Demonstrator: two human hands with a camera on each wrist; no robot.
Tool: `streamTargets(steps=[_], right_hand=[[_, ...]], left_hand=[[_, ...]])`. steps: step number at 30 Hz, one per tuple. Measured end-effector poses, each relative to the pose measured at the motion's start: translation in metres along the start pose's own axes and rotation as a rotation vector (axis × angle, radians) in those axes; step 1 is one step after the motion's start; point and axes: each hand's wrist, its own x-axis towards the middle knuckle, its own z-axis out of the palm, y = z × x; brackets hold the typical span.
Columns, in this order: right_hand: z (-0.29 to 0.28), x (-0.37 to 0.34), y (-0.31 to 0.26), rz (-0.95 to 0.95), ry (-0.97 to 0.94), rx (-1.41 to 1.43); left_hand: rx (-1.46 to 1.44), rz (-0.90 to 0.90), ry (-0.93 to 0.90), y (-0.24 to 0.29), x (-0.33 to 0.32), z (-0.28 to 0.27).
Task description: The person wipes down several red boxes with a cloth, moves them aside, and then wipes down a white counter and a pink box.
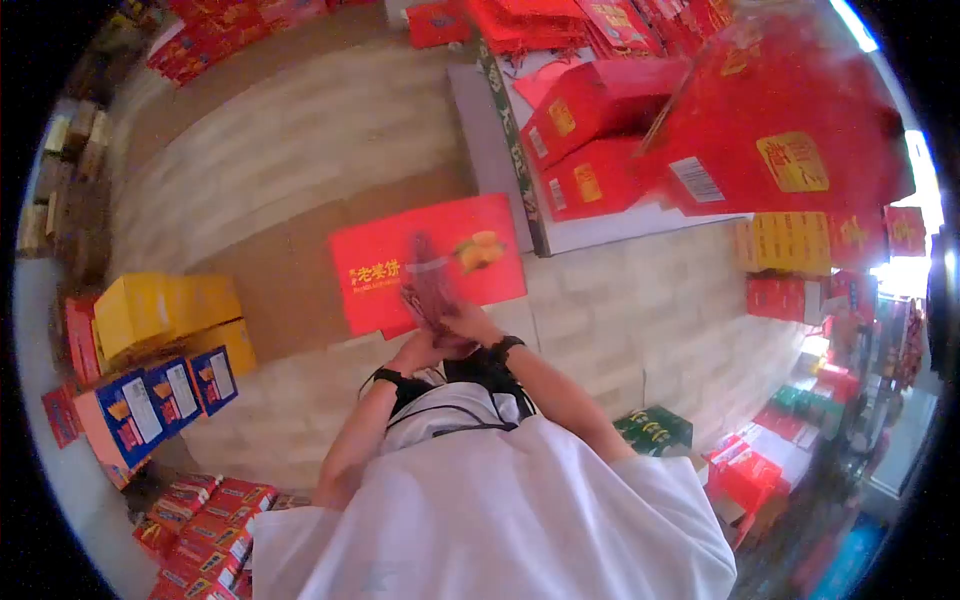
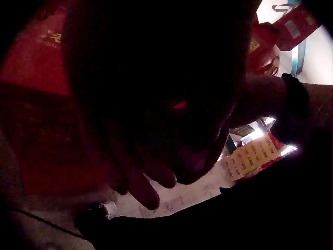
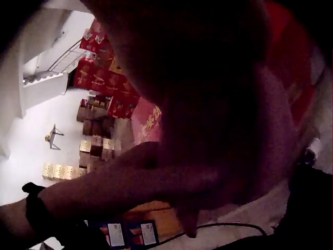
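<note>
In the head view a narrow, dark reddish-purple bundle (image 1: 428, 285) rises from both hands, blurred, over a red box (image 1: 365, 285) with yellow lettering and a picture of yellow fruit. My left hand (image 1: 422, 352) grips the bundle's lower end from the left, and my right hand (image 1: 474, 326) grips it from the right, the two close together. Both wrist views are very dark; several bent fingers (image 2: 145, 190) show in the left one, while a forearm and hand (image 3: 156, 174) cross the right one. The bundle's exact shape is unclear.
Large red bags (image 1: 740, 140) stand on a white-topped surface (image 1: 640, 230) at upper right. Yellow boxes (image 1: 165, 310) and blue-and-orange boxes (image 1: 140, 415) are at left, red packets (image 1: 215, 525) at lower left, and a green box (image 1: 655, 430) at right.
</note>
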Motion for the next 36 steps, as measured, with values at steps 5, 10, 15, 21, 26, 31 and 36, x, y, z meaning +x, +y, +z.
streamTargets(steps=[5,10,15,21,26,31,36], right_hand=[[0.022,-0.038,0.002,0.128,-0.165,-0.029],[0.038,-0.102,0.006,0.183,-0.11,-0.138],[0.06,-0.177,-0.006,-0.012,0.121,-0.156],[0.073,-0.213,-0.063,-0.053,0.054,-0.105],[0.081,-0.215,-0.086,-0.156,0.045,-0.066],[0.072,-0.219,-0.13,-0.243,-0.016,-0.054],[0.061,-0.207,-0.154,-0.323,-0.092,-0.109]], left_hand=[[-0.049,-0.004,0.032,-0.083,-0.018,0.043],[-0.354,0.303,0.084,-0.153,-0.044,0.096],[-0.474,0.021,0.14,-0.196,-0.093,0.135],[-0.211,0.287,0.472,-0.205,-0.146,0.156],[-0.275,0.16,0.703,-0.24,-0.155,0.168],[-0.191,0.472,0.556,-0.134,-0.19,0.14],[0.201,0.661,0.637,-0.102,-0.172,0.125]])
